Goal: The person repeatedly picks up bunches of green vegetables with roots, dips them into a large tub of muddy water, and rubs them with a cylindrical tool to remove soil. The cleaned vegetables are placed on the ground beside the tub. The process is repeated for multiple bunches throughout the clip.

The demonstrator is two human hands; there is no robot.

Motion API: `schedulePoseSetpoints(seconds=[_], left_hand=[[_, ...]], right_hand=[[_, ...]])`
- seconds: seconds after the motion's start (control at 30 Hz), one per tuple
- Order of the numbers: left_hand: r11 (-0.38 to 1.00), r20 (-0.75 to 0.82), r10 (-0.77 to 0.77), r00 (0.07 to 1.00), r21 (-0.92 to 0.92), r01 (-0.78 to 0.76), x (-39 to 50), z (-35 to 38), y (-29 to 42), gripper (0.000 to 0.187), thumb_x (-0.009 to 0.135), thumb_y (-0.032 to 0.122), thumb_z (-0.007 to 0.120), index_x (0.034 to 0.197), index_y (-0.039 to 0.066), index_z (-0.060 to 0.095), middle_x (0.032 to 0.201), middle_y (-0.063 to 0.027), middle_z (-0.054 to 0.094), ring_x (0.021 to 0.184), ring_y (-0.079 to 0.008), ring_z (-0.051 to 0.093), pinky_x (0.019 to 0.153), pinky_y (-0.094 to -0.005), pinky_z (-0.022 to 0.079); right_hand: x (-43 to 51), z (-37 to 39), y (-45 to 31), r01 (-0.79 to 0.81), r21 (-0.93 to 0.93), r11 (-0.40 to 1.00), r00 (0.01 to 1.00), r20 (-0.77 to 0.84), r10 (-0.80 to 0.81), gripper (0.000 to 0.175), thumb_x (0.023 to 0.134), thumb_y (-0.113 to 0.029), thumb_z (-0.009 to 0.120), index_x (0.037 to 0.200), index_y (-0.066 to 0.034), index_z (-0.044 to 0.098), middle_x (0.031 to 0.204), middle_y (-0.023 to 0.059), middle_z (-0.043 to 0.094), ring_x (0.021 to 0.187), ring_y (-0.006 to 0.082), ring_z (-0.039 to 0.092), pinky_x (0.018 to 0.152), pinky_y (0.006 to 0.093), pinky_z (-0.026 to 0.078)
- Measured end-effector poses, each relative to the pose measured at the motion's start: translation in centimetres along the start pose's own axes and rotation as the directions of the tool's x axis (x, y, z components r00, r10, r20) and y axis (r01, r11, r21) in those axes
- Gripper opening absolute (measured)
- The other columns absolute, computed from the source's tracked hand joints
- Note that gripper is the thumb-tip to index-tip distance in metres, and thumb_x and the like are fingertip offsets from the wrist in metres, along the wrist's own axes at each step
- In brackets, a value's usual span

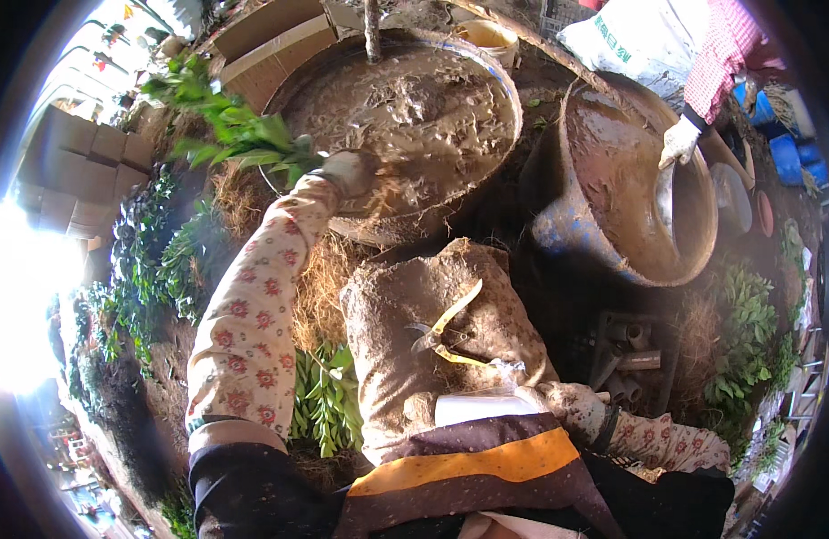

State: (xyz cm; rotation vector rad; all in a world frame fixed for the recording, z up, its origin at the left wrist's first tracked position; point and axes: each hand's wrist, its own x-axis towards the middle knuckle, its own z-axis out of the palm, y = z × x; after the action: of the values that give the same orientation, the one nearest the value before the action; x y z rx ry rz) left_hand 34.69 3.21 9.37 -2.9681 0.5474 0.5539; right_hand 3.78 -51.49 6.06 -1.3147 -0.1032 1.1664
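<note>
My left hand [352, 172], in a muddy glove, grips a bunch of leafy green seedlings [243, 128] at the near-left rim of a large tub of mud [414, 87]. The leaves point left and are blurred; fibrous roots [387, 192] hang on the mud side. My right hand [576, 409], also in a muddy glove, is by my lap at the right end of a roll of clear plastic film [485, 407]. Whether its fingers grip the roll cannot be made out. Pruning shears with yellow handles [448, 320] lie spread on the muddy cloth [394, 337] over my lap.
A co-worker's gloved hand [680, 141] holds a pale curved object in a tilted muddy tub [569, 182]. Bundled seedlings [327, 397] with roots lie left of my lap, others [741, 330] at right. A crate of cardboard tubes [633, 364], cardboard boxes [280, 57] and a bucket [488, 40] stand around.
</note>
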Motion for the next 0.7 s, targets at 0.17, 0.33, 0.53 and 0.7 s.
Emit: schedulePoseSetpoints(seconds=[0.17,0.33,0.53,0.7], left_hand=[[0.979,-0.071,0.173,0.982,-0.094,-0.179,2.5,1.4,-0.2,0.036,0.094,0.032,0.064,0.114,0.003,0.067,0.113,-0.0158,0.069,0.099,-0.0332,0.067,0.085,-0.0422,0.054],[0.992,-0.078,0.006,0.997,-0.125,-0.016,1.9,0.7,-4.5,0.033,0.096,0.029,0.063,0.116,0.004,0.067,0.111,-0.0125,0.07,0.103,-0.0307,0.066,0.093,-0.0399,0.052],[0.987,-0.128,-0.159,0.979,-0.039,0.156,-2.2,-5.1,-9.3,0.035,0.086,0.033,0.063,0.106,0.004,0.07,0.111,-0.021,0.07,0.104,-0.0389,0.067,0.086,-0.0465,0.054],[0.889,0.069,-0.417,0.906,0.241,0.39,-2.6,-2.0,-10.1,0.033,0.087,0.026,0.061,0.116,0.01,0.068,0.11,-0.0156,0.071,0.096,-0.0332,0.071,0.079,-0.0453,0.057]], right_hand=[[0.1,1.0,-9.6,0.353,-0.844,0.404,0.934,0.293,-0.204,0.065,0.087,-0.034,0.071,0.139,-0.001,0.05,0.124,0.0206,0.065,0.115,0.0309,0.064,0.101,0.0375,0.05],[2.8,3.9,-16.7,0.235,-0.923,0.305,0.929,0.121,-0.349,0.062,0.084,-0.027,0.078,0.133,-0.0006,0.051,0.099,0.0162,0.067,0.085,0.0288,0.07,0.076,0.0403,0.06],[6.0,3.2,-12.2,0.176,-0.984,0.03,0.95,0.162,-0.266,0.069,0.086,-0.03,0.069,0.145,-0.0042,0.045,0.094,0.0189,0.065,0.074,0.0323,0.067,0.058,0.0447,0.053],[4.1,1.5,-13.4,0.264,-0.943,0.205,0.95,0.218,-0.222,0.057,0.082,-0.018,0.065,0.136,-0.007,0.055,0.102,0.0204,0.067,0.088,0.0343,0.069,0.075,0.0455,0.056]])
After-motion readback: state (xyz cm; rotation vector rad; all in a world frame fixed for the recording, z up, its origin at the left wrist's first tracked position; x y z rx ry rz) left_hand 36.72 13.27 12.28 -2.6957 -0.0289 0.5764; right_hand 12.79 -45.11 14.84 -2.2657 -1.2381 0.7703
